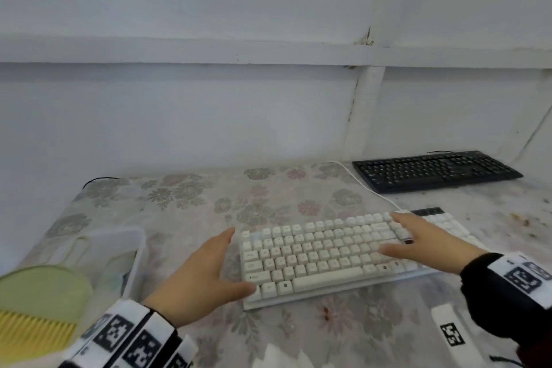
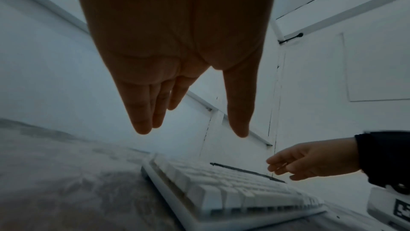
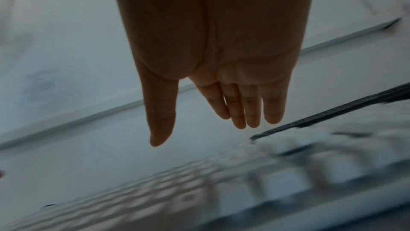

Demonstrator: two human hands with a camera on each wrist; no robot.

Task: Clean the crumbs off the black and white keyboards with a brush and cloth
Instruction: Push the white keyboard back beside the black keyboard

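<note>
Between the straight, spread fingers of the left hand (image 1: 200, 281) and right hand (image 1: 424, 243) lies the white keyboard (image 1: 316, 257) on the floral tablecloth (image 1: 185, 203); neither grips it. Beyond the right fingertips sits the black keyboard (image 1: 433, 170); behind the left wrist, a green brush (image 1: 38, 302).

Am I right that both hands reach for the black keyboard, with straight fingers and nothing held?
Not quite. In the head view the left hand and right hand reach for the white keyboard; the black keyboard lies untouched farther back. The rest is right.
</note>
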